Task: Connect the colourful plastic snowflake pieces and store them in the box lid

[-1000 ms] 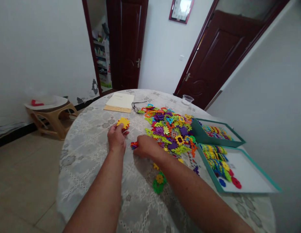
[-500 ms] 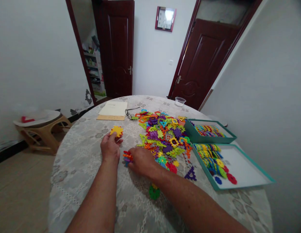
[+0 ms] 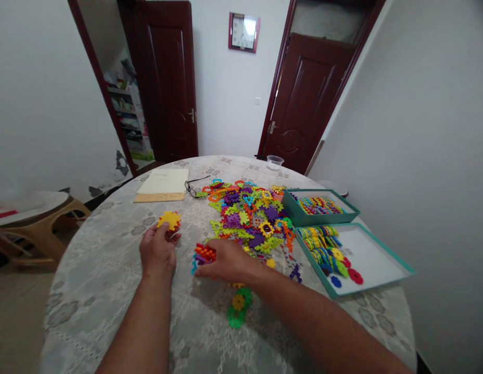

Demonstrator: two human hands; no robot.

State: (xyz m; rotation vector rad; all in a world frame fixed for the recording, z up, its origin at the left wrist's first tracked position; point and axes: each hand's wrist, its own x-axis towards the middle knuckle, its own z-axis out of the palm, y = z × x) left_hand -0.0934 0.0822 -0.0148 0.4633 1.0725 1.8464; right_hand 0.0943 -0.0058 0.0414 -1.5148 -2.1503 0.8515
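Between the thumb and fingers of my left hand (image 3: 159,249) is a yellow toothed plastic piece (image 3: 170,220), with reddish teeth showing beneath its edge. My right hand (image 3: 228,261) is closed round a stack of toothed plastic pieces (image 3: 203,254) in red, orange, purple and blue, just above the tablecloth. Behind that hand spreads a heap of mixed colourful interlocking pieces (image 3: 249,213). Nearer to me, below the right wrist, lie green and yellow gear-shaped pieces (image 3: 238,302). The right hand and forearm hide part of the heap.
To the right stand a teal box (image 3: 319,205) with rows of pieces and a teal-rimmed tray (image 3: 376,259) partly filled with gear pieces. Paper sheets (image 3: 163,182), eyeglasses (image 3: 192,188) and a clear plastic bowl (image 3: 274,162) lie toward the table's far side.
My right hand has turned so more of the stack shows, and its thumb lies lower. More of the green gear pieces is uncovered. The whole view has shifted, moving things leftward.
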